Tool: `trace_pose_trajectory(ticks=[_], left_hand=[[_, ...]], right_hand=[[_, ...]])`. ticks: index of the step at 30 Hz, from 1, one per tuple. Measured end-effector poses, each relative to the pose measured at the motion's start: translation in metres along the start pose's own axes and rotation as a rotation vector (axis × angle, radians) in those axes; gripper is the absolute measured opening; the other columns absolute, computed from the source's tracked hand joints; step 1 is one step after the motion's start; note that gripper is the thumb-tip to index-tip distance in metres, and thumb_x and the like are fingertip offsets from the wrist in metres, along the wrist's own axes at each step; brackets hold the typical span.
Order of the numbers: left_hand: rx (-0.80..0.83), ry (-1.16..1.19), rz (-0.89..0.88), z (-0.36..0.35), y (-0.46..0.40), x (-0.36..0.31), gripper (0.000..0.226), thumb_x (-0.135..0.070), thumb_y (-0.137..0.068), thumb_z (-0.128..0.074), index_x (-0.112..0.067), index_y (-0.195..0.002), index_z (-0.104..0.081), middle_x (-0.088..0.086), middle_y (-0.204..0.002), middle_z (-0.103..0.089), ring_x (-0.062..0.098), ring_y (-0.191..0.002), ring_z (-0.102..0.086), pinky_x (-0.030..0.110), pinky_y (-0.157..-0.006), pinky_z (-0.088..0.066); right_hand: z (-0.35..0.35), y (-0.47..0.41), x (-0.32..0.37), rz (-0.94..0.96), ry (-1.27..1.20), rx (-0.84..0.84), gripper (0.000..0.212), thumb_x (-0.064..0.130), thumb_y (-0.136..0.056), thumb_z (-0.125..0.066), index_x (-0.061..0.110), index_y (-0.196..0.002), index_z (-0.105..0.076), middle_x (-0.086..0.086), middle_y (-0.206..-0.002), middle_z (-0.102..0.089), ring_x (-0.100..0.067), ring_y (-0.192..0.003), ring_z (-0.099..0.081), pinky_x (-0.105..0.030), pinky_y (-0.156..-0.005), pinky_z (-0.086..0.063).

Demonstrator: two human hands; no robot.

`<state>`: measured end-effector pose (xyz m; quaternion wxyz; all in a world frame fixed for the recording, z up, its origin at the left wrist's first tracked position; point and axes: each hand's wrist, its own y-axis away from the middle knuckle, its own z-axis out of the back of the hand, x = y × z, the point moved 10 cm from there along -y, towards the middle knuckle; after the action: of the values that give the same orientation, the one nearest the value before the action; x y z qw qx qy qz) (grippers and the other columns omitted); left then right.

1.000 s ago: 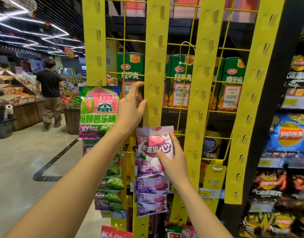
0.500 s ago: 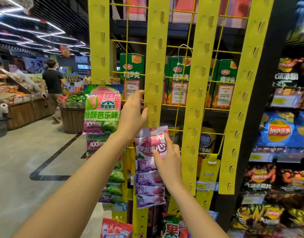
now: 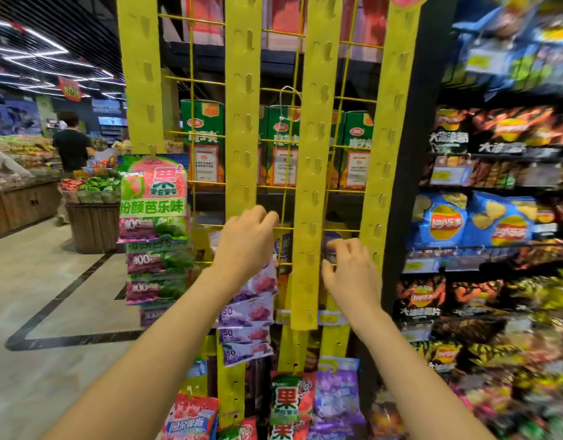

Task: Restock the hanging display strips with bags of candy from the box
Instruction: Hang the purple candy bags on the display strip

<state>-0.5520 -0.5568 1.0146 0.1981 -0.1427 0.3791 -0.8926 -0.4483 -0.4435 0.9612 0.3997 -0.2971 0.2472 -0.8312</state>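
a second ago our right hand [image 3: 350, 274] was flat against the purple and white bag of fruit candy [image 3: 264, 281], pressing it to the second yellow plastic display strip [image 3: 245, 128] while our left hand [image 3: 246, 241] worked at the hook above it. now the right hand has let go and slid off to the right, in front of the yellow wire grid [image 3: 273, 90] between the third yellow strip [image 3: 315, 154] and the fourth. its fingers are loosely curled and hold nothing. the left hand has dropped lower and covers the top of the bag; its fingers are curled, but whether they pinch the bag's header or the strip's hook is hidden behind the hand, so we cannot tell.

the bag hangs on the second strip as the top one of a column of purple bags [image 3: 245, 331], its lower part showing under our left wrist. with only one hand near it, we judge it is hooked, or very nearly. the green and pink guava candy bags [image 3: 154, 198] fill the lower part of the first strip [image 3: 140, 74].

the upper hooks of all four strips are bare, so plenty of restocking is left. the box of candy is out of view, and the frame is blurred at the right. we judge the next thing is another bag from it.
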Motion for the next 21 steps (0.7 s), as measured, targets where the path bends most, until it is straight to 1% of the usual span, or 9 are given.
trace_pose_trajectory(ticks=[2, 4, 6, 8, 10, 12, 16, 18, 21], left_hand=[[0.039, -0.029, -0.068, -0.014, 0.001, -0.027, 0.025, -0.003, -0.063, -0.075, -0.004, -0.086, -0.064, 0.013, -0.074, -0.059, 0.033, -0.062, -0.059, 0.035, -0.051, -0.045], [0.043, -0.048, -0.106, -0.028, 0.003, -0.055, 0.032, -0.008, -0.050, -0.081, -0.009, -0.077, -0.065, 0.009, -0.068, -0.059, 0.030, -0.057, -0.060, 0.034, -0.049, -0.047], [0.039, -0.050, -0.154, -0.043, 0.004, -0.089, 0.033, -0.012, -0.048, -0.082, -0.011, -0.077, -0.065, 0.008, -0.067, -0.059, 0.029, -0.058, -0.060, 0.031, -0.051, -0.046], [0.046, -0.025, -0.200, -0.059, 0.007, -0.125, 0.033, -0.015, -0.050, -0.080, -0.012, -0.078, -0.064, 0.007, -0.068, -0.058, 0.029, -0.060, -0.060, 0.031, -0.053, -0.046], [0.070, 0.008, -0.219, -0.075, 0.009, -0.162, 0.032, -0.019, -0.050, -0.080, -0.013, -0.078, -0.065, 0.005, -0.069, -0.058, 0.028, -0.061, -0.060, 0.031, -0.054, -0.046], [0.095, 0.046, -0.254, -0.089, 0.011, -0.203, 0.035, -0.023, -0.049, -0.081, -0.014, -0.080, -0.067, 0.004, -0.069, -0.059, 0.027, -0.062, -0.062, 0.030, -0.054, -0.047], [0.200, 0.104, -0.293, -0.114, 0.019, -0.287, 0.036, -0.025, -0.051, -0.082, -0.015, -0.081, -0.066, 0.002, -0.070, -0.060, 0.025, -0.061, -0.061, 0.032, -0.051, -0.045], [0.271, 0.131, -0.291, -0.123, 0.025, -0.326, 0.034, -0.027, -0.068, -0.075, -0.012, -0.096, -0.065, 0.006, -0.087, -0.064, 0.027, -0.077, -0.063, 0.036, -0.063, -0.048], [0.337, 0.181, -0.278, -0.143, 0.033, -0.384, 0.032, -0.026, -0.095, -0.040, -0.013, -0.124, -0.047, 0.007, -0.120, -0.054, 0.028, -0.110, -0.052, 0.038, -0.086, -0.040]], right_hand=[[0.005, 0.001, -0.030, -0.006, 0.148, 0.046, 0.036, 0.026, -0.093, -0.050, 0.016, -0.127, -0.050, -0.006, -0.124, -0.050, -0.025, -0.115, -0.046, -0.036, -0.089, -0.042], [0.010, 0.006, -0.062, -0.014, 0.271, 0.092, 0.032, 0.024, -0.090, -0.052, 0.014, -0.121, -0.053, -0.009, -0.115, -0.053, -0.029, -0.107, -0.050, -0.038, -0.081, -0.045], [0.015, 0.014, -0.092, -0.015, 0.365, 0.118, 0.031, 0.022, -0.078, -0.067, 0.011, -0.107, -0.061, -0.011, -0.099, -0.059, -0.032, -0.092, -0.058, -0.038, -0.065, -0.048], [0.023, 0.023, -0.125, -0.028, 0.457, 0.121, 0.036, 0.017, -0.055, -0.084, 0.010, -0.086, -0.067, -0.011, -0.077, -0.061, -0.032, -0.069, -0.061, -0.034, -0.048, -0.047], [0.035, 0.033, -0.157, -0.027, 0.504, 0.099, 0.037, 0.012, -0.046, -0.087, 0.009, -0.077, -0.067, -0.010, -0.068, -0.059, -0.031, -0.058, -0.059, -0.030, -0.042, -0.044], [0.042, 0.045, -0.192, -0.031, 0.544, 0.136, 0.036, 0.011, -0.051, -0.087, 0.007, -0.081, -0.067, -0.012, -0.071, -0.060, -0.032, -0.061, -0.059, -0.032, -0.043, -0.046], [0.065, 0.077, -0.272, -0.136, 0.603, 0.256, 0.036, 0.016, -0.070, -0.078, 0.007, -0.102, -0.065, -0.014, -0.090, -0.064, -0.033, -0.081, -0.062, -0.038, -0.057, -0.052], [0.077, 0.092, -0.309, -0.158, 0.596, 0.286, 0.031, 0.017, -0.080, -0.069, 0.008, -0.109, -0.061, -0.012, -0.097, -0.063, -0.032, -0.090, -0.061, -0.038, -0.065, -0.051], [0.094, 0.114, -0.366, -0.167, 0.601, 0.304, 0.033, 0.020, -0.089, -0.058, 0.012, -0.121, -0.054, -0.011, -0.114, -0.059, -0.030, -0.105, -0.056, -0.036, -0.077, -0.050]])
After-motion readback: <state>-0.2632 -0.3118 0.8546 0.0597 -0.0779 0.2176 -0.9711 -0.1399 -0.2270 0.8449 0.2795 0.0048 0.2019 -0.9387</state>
